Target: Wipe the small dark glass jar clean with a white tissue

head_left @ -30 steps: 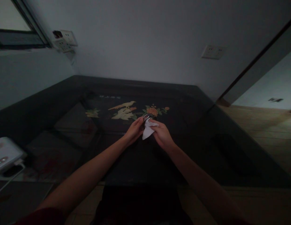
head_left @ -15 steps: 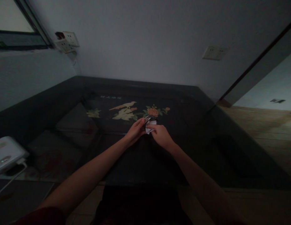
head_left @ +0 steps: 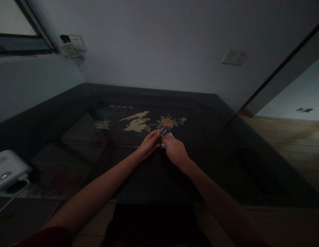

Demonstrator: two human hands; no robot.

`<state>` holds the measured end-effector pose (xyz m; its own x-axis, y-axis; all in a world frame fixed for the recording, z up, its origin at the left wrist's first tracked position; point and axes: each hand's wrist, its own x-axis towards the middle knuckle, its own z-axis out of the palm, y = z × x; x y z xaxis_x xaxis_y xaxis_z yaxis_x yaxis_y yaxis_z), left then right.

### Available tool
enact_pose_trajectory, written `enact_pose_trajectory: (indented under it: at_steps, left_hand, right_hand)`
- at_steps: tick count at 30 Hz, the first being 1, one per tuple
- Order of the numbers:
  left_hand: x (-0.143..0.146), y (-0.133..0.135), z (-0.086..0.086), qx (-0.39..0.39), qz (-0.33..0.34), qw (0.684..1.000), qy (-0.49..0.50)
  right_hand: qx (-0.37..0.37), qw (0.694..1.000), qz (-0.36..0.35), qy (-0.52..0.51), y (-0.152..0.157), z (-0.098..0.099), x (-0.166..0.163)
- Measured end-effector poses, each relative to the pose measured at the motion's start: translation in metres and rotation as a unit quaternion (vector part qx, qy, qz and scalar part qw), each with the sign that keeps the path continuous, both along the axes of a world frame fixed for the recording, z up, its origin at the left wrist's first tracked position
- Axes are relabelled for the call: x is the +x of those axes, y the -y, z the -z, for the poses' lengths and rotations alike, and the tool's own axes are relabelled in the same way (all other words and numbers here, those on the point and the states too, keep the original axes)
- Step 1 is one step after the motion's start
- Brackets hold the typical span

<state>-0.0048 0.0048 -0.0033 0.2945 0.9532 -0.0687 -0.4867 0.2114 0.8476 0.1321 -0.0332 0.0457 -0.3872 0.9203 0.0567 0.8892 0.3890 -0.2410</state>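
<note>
Over the dark desk [head_left: 216, 144] the left hand [head_left: 149, 145] grips a small shiny object [head_left: 163, 131] while the right hand [head_left: 175, 152], closed on a white cloth [head_left: 167, 136], has bunched it tighter since a second ago, suggesting the wiping continues.

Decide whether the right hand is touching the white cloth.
Touching. The head view shows the right hand closed around the white cloth, which pokes out past its fingers against a small dark shiny object.

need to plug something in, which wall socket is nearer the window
The stacked sockets at upper left, right beside the window frame; the single socket plate sits far right, toward the doorway.
</note>
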Motion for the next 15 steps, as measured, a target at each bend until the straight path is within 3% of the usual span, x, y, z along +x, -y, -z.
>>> enact_pose_trajectory:
  at_steps: [3,5,7,9,11,13,15]
  left_hand:
    - [0.000,0.001,-0.001,-0.012,-0.008,1.000,0.003]
    - [0.000,0.000,-0.001,-0.024,-0.014,1.000,0.011]
    - [0.000,-0.001,0.000,-0.032,-0.020,0.999,0.024]
    - [0.001,-0.002,0.001,-0.035,-0.028,0.998,0.036]
    - [0.001,-0.002,0.001,-0.035,-0.037,0.998,0.045]
    - [0.002,-0.002,0.001,-0.038,-0.042,0.997,0.047]
    - [0.001,-0.002,0.001,-0.041,-0.043,0.997,0.045]
  right_hand:
    - [-0.025,0.991,0.033,-0.126,-0.005,0.004,0.004]
    - [-0.041,0.967,0.042,-0.247,-0.009,0.009,0.004]
    - [-0.073,0.919,0.041,-0.384,-0.013,0.017,0.001]
    - [-0.107,0.852,0.046,-0.510,-0.015,0.025,-0.004]
    - [-0.130,0.807,0.055,-0.574,-0.016,0.030,-0.008]
    - [-0.130,0.807,0.048,-0.574,-0.016,0.031,-0.009]
    - [-0.108,0.847,0.030,-0.520,-0.015,0.029,-0.007]
